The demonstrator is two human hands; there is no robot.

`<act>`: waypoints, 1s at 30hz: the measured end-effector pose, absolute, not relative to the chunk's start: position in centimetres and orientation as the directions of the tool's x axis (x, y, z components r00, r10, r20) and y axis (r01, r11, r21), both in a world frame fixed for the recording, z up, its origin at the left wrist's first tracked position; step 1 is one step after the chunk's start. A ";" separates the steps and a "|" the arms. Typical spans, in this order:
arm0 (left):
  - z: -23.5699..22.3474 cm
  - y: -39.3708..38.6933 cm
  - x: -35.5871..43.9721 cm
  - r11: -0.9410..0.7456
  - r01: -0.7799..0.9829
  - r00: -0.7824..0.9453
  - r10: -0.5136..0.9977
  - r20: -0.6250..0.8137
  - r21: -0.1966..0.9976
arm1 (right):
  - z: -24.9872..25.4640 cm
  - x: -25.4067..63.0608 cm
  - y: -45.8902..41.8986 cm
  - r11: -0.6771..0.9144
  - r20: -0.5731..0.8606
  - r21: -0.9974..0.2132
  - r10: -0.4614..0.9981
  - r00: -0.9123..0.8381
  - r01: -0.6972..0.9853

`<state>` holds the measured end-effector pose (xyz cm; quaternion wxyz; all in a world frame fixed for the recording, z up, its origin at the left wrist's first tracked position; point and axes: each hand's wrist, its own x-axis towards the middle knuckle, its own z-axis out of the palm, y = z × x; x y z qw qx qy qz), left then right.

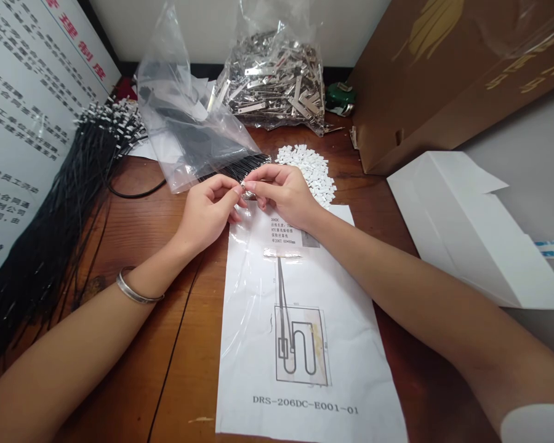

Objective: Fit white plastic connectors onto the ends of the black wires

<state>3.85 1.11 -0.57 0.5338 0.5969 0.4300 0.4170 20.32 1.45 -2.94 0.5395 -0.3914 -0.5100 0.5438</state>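
Above the top of a printed drawing sheet (253,381), my left hand (212,209) and my right hand (284,191) meet fingertip to fingertip. Thumb and forefinger of each are pinched together around something tiny, too small and too covered to name. Just behind my fingers lies a bundle of black wires (244,166) with small metal ends, partly inside a clear plastic bag (166,123). A heap of small white plastic connector housings (311,169) sits right behind my right hand.
At the back stands a clear bag of flat metal parts (277,86), beside a green round object (340,98). A large bunch of black wires with white ends (50,203) lies left. A brown box (397,104) and folded white card (466,240) are at right.
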 end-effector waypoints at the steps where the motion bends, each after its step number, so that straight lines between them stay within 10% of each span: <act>1: -0.7 1.1 3.8 -0.090 0.077 0.290 0.955 0.064 0.993 | -2.9 20.3 1.4 0.099 0.123 -0.976 0.985 -0.118 -0.192; 30: -1.2 0.9 3.5 -0.245 0.235 0.215 0.957 0.195 0.941 | -2.6 20.3 1.2 0.124 0.131 -0.990 0.981 -0.145 -0.060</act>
